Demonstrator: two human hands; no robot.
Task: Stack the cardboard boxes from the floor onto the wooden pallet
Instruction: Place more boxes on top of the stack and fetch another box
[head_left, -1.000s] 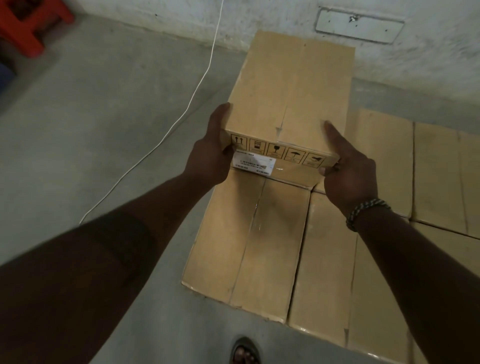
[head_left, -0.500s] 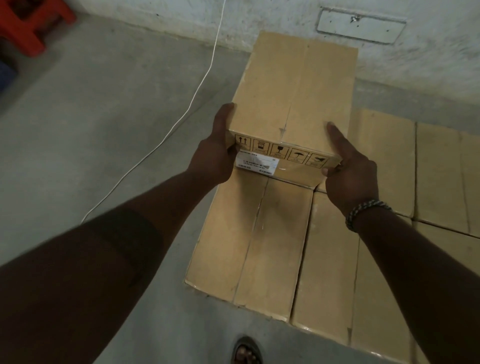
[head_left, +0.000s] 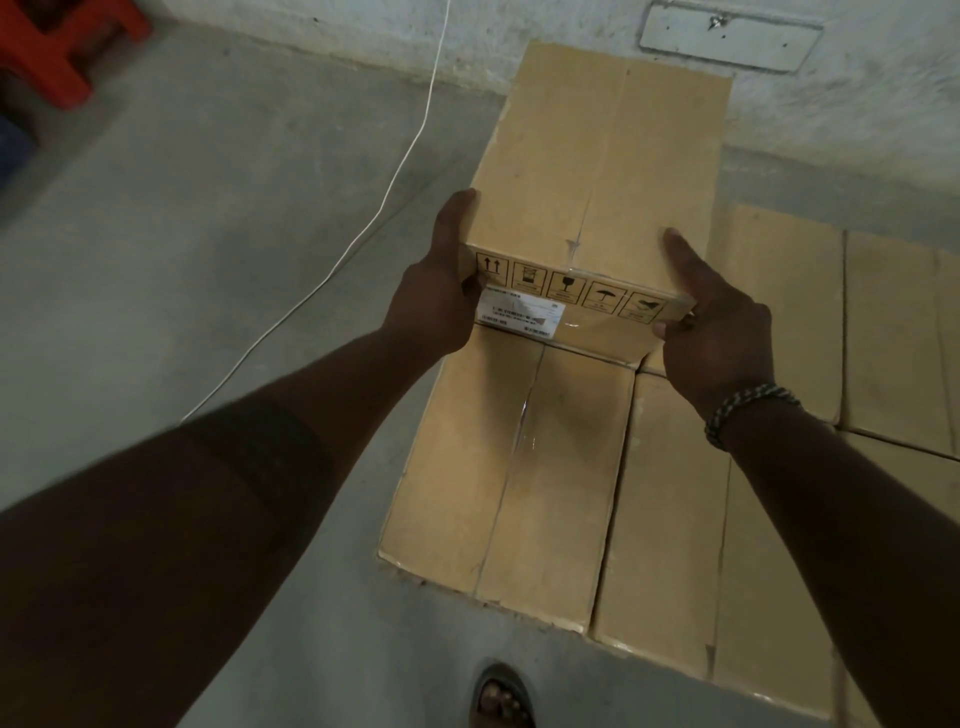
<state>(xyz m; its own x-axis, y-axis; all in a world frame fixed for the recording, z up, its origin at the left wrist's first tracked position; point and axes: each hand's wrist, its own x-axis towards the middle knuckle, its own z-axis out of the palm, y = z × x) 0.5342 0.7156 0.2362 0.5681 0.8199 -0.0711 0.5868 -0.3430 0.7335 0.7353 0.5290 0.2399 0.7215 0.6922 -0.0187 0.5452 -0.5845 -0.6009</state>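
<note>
Underfoot, a layer of flat tan cardboard boxes (head_left: 524, 467) fills the view from 3 to 6 o'clock, and it hides whatever carries it, so the wooden pallet cannot be seen. The long tan cardboard box with printed handling symbols (head_left: 602, 156) sits on top toward 12 o'clock. Its near end is clamped by the left hand (head_left: 434, 306) at the left corner and by the right hand (head_left: 719, 332), thumb on top, at the right. Best to square it with the seams below before letting go. Its far end and underside are hidden, and its white label (head_left: 519, 314) is unreadable.
</note>
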